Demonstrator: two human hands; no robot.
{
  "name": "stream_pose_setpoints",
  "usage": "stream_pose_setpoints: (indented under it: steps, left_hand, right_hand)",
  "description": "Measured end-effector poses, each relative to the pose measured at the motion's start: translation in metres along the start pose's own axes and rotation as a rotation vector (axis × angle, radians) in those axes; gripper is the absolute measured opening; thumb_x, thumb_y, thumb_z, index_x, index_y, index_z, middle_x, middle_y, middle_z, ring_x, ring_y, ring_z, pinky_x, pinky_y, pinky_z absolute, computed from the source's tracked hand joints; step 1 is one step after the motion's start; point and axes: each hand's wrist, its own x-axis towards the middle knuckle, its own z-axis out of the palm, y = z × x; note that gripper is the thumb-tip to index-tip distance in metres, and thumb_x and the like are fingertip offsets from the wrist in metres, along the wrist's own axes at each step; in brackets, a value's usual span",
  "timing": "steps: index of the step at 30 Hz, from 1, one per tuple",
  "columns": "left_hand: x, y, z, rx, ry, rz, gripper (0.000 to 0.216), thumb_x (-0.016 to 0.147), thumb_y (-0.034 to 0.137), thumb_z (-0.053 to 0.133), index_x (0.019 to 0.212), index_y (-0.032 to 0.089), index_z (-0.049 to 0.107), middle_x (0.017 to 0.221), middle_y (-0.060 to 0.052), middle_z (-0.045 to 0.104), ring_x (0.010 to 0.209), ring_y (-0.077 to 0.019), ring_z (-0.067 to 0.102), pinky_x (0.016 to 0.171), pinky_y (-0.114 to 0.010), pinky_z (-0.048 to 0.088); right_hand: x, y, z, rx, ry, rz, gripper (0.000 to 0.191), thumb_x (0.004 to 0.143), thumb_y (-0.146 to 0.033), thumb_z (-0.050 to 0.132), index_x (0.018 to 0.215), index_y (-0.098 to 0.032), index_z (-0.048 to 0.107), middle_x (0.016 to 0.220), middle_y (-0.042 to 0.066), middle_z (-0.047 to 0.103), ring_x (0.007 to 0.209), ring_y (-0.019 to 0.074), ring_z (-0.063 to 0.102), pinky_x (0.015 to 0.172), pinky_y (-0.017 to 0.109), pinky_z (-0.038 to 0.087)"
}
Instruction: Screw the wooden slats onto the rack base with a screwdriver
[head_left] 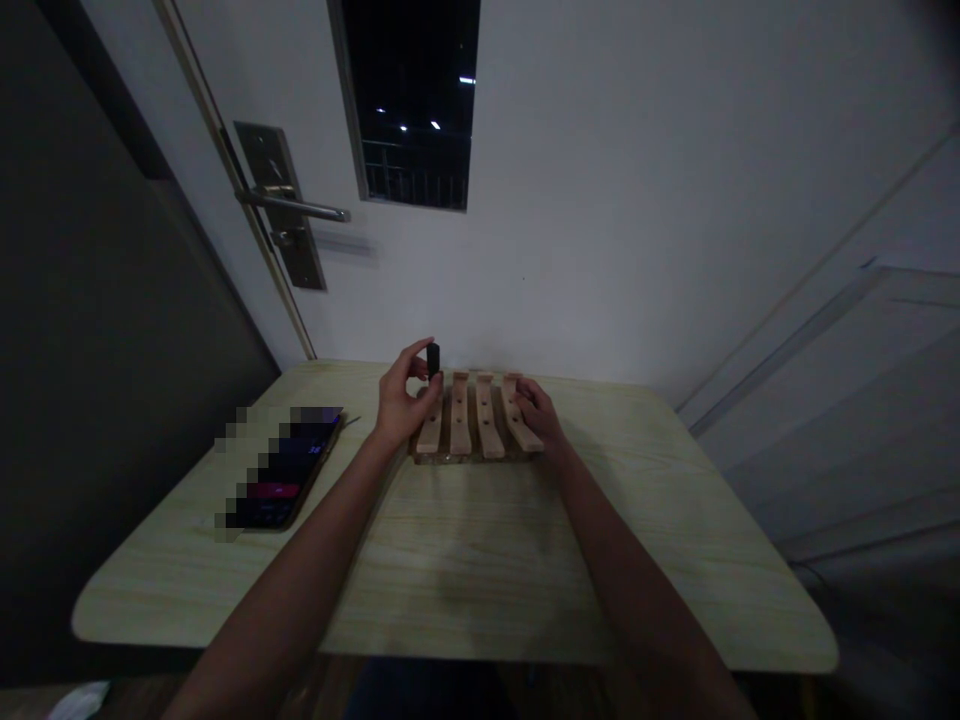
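On the table, at its left, lies a phone, its long axis slanting away from the person. Next comes the left hand, pinching a black peg between thumb and forefinger. The peg stands nearly upright at the far end of the leftmost of four wooden slats (whether the two touch, I cannot tell). That slat runs from the pinch back toward the person, just right of the left hand, which is the nearer of the two. All four lie side by side on a dark base, near ends fanning slightly apart. Rightmost, the right hand bends its fingers against the last slat; whether it grips anything is unclear.
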Motion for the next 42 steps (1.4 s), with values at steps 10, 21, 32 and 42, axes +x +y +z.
stream_pose_setpoints:
  steps: [10, 21, 32, 42]
  left_hand:
    - [-0.0001, 0.0038, -0.0005, 0.012, -0.012, 0.002, 0.049, 0.078, 0.019, 0.062, 0.125, 0.022, 0.05, 0.08, 0.002, 0.058, 0.07, -0.0091, 0.054, 0.072, -0.024, 0.048]
    - [0.0004, 0.0041, -0.0002, 0.015, -0.007, 0.037, 0.05, 0.078, 0.019, 0.061, 0.127, 0.022, 0.049, 0.084, 0.001, 0.059, 0.071, -0.0092, 0.054, 0.072, -0.025, 0.049]
    - [-0.0003, 0.0037, -0.0007, 0.015, -0.008, 0.036, 0.048, 0.079, 0.018, 0.061, 0.125, 0.023, 0.051, 0.099, -0.002, 0.061, 0.072, -0.0089, 0.055, 0.073, -0.026, 0.051]
    - [0.0019, 0.0033, 0.0007, 0.017, 0.027, 0.053, 0.044, 0.08, 0.02, 0.063, 0.123, 0.023, 0.053, 0.093, -0.002, 0.061, 0.072, -0.0097, 0.055, 0.071, -0.026, 0.051]
  right_hand:
    - [-0.0008, -0.0018, 0.0004, -0.001, 0.027, -0.002, 0.031, 0.069, -0.04, 0.054, 0.094, -0.023, 0.061, 0.103, 0.006, 0.068, 0.096, 0.0206, 0.061, 0.091, 0.04, 0.047]
    - [0.0009, -0.0015, 0.0015, 0.028, 0.027, 0.022, 0.028, 0.067, -0.039, 0.056, 0.09, -0.024, 0.061, 0.1, 0.006, 0.069, 0.094, 0.0213, 0.062, 0.091, 0.041, 0.047]
    - [0.001, 0.0009, -0.0005, 0.049, -0.008, 0.038, 0.029, 0.069, -0.039, 0.056, 0.093, -0.024, 0.061, 0.104, 0.006, 0.068, 0.096, 0.0208, 0.062, 0.093, 0.042, 0.047]
    - [0.0018, 0.0021, 0.0008, 0.011, 0.01, 0.006, 0.029, 0.069, -0.04, 0.055, 0.093, -0.024, 0.062, 0.102, 0.007, 0.069, 0.095, 0.0212, 0.062, 0.092, 0.042, 0.047]
